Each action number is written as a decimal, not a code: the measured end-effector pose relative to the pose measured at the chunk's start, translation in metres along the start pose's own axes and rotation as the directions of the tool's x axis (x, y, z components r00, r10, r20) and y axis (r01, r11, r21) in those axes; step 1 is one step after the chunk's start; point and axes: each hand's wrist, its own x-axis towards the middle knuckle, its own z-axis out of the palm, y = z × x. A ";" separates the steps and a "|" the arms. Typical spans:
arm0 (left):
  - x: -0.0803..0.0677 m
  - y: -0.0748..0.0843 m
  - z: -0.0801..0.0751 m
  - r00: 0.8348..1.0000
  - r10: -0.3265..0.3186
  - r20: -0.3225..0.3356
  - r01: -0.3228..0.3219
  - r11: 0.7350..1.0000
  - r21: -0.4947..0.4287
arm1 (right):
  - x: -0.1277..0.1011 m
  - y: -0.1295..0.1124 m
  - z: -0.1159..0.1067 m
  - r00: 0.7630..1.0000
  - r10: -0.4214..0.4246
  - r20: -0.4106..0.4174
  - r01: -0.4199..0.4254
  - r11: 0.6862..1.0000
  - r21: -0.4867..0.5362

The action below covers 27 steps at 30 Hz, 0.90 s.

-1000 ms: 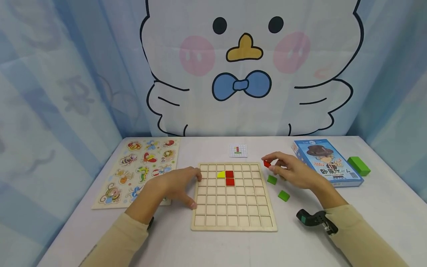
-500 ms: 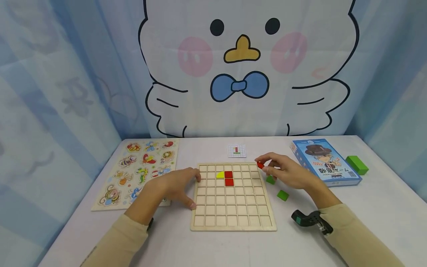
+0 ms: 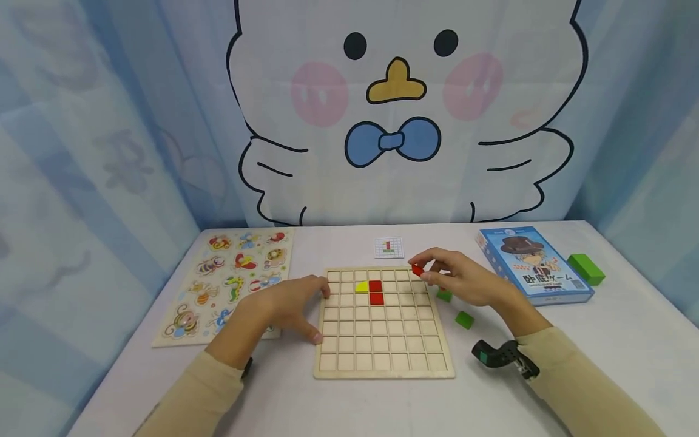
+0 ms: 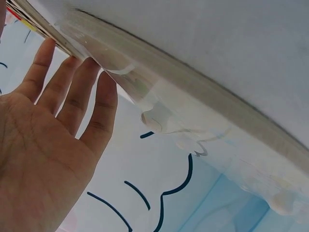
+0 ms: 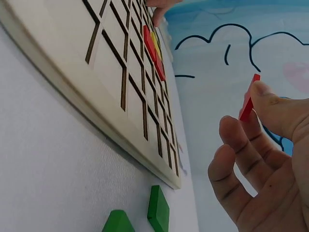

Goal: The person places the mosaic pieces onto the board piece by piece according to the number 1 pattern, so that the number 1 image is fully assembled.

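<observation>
Nearest, tan sleeves (image 3: 191, 394) come in over the white bench (image 3: 393, 406), a black device (image 3: 505, 358) at the right cuff. Between the hands, well apart, lies a gridded wooden board (image 3: 382, 346), flat. Left hand (image 3: 284, 301): fingers and thumb spread, tips at the board's left edge. Right of the board, two loose green tiles (image 3: 464, 320), the farther one just below the right hand (image 3: 464, 276). That hand pinches a red tile (image 3: 417, 270) between thumb and finger, raised by the board's far right corner. In the board's far half, two set red squares (image 3: 376, 298), one behind the other; a yellow piece (image 3: 361, 286) immediately left of the farther. Left side: picture board (image 3: 202, 297), insects and animals. Right side: blue box (image 3: 546, 270), green block (image 3: 587, 269) just beyond its right side. Beyond the gridded board, small card (image 3: 389, 247), red-and-green figure on a grid. Farthest, cartoon-printed curtain (image 3: 393, 194).
</observation>
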 end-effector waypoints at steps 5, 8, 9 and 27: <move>-0.002 0.003 -0.003 1.000 0.003 0.006 -0.003 1.000 0.004 | 0.006 -0.004 0.005 0.999 -0.024 0.024 0.024 0.999 0.025; -0.003 0.003 -0.003 1.000 -0.006 0.002 0.006 1.000 0.006 | 0.011 -0.007 0.008 0.999 -0.038 0.035 0.037 0.999 0.032; -0.003 0.003 -0.003 1.000 -0.009 0.000 0.009 1.000 0.006 | 0.012 -0.008 0.009 0.998 -0.042 0.038 0.041 0.999 0.035; -0.002 0.002 -0.002 1.000 -0.020 0.006 0.020 1.000 -0.010 | 0.025 -0.014 0.030 0.994 -0.031 0.102 0.025 0.998 0.053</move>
